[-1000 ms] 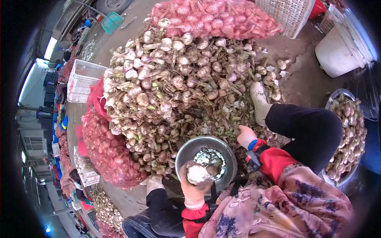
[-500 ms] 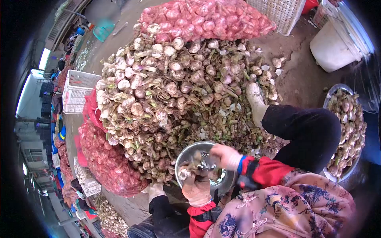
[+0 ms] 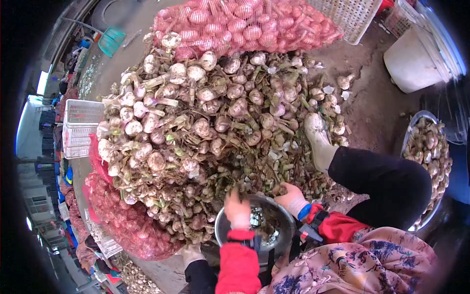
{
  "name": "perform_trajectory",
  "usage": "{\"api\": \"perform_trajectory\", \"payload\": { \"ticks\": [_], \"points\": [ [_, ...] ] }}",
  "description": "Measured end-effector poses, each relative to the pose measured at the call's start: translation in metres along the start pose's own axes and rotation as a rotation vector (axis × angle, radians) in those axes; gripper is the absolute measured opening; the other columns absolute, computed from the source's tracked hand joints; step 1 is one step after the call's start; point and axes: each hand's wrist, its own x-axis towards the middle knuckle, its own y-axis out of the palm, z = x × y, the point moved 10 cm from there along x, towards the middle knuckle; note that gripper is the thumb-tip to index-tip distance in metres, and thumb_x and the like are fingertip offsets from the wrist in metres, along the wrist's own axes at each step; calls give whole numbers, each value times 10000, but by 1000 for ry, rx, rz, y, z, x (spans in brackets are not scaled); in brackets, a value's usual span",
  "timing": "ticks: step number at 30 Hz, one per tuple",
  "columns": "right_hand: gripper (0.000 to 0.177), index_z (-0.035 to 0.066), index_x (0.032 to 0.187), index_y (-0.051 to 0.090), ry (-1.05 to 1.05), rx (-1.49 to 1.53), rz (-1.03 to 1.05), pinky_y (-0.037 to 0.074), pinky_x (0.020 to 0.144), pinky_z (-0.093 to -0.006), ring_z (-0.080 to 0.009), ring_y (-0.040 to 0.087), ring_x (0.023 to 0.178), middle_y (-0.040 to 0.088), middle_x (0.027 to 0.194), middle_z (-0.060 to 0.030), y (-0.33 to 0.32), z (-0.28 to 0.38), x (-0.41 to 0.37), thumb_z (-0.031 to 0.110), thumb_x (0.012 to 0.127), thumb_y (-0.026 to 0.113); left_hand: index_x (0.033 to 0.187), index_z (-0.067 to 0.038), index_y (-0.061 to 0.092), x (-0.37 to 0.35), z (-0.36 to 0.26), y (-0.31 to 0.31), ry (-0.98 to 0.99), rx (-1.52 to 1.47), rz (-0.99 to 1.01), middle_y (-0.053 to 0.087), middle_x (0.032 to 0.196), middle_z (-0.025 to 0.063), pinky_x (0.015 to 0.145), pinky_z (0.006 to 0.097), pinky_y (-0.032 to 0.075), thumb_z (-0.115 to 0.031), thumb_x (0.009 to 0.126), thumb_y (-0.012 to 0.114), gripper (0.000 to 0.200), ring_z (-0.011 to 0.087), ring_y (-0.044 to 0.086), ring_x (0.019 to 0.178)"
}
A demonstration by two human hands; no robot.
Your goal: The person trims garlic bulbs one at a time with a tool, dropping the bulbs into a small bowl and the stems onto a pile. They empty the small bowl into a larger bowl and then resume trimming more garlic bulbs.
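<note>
garlic heap (image 3: 196, 127): it lies on the floor (image 3: 364, 105) before the person; many bulbs have the stems on, and both hands are at its near edge.

left hand (image 3: 237, 210): it is over the rim of the bowl, on the side of the heap. its fingers are bent down and partly closed; the tips are blurred among the bulbs, so whether they have hold of one cannot be told.

right hand (image 3: 292, 198): it is just beside the bowl, the fingers bent close together. something small and dark shows at the tips, but one cannot tell if it is held.

metal bowl (image 3: 284, 221): it stands upright between the person's legs, near the heap, with some dark matter inside.

step at the heap edge: it seems to be reaching or sorting among the bulbs.

grip on a bulb: in judgement, it calls for the left fingers to close around one bulb and free its stem gently, without pushing the bowl.
</note>
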Motion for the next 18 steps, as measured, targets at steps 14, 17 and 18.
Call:
{"api": "perform_trajectory", "payload": {
  "ticks": [14, 17, 18],
  "points": [
    [396, -29, 1071, 585, 20, 147, -13, 472, 834, -262, -173, 632, 899, 671, 982, -103, -3, 46, -5, 73, 701, 681, 1177, -16, 561, 86, -2, 64, 70, 508, 615, 632, 1073, 208, 846, 363, 494, -284, 659, 712, 602, 302, 627, 995],
    [394, -11, 1091, 587, -116, 214, 37, 452, 901, -273, -182, 611, 973, 646, 1031, -104, 11, 55, -15, 85, 725, 700, 1149, 54, 521, 50, 11, 29, -183, -533, 386, 632, 1049, 163, 834, 336, 483, -128, 616, 777, 620, 238, 618, 913],
    [402, 2, 1109, 586, -291, 176, 36, 439, 927, -282, -186, 585, 1030, 619, 1093, -106, 14, 78, -27, 87, 733, 698, 1152, 42, 520, 29, -1, 20, -260, -819, 377, 613, 1040, 143, 812, 329, 490, -88, 679, 712, 527, 224, 607, 905]
  ]
}}
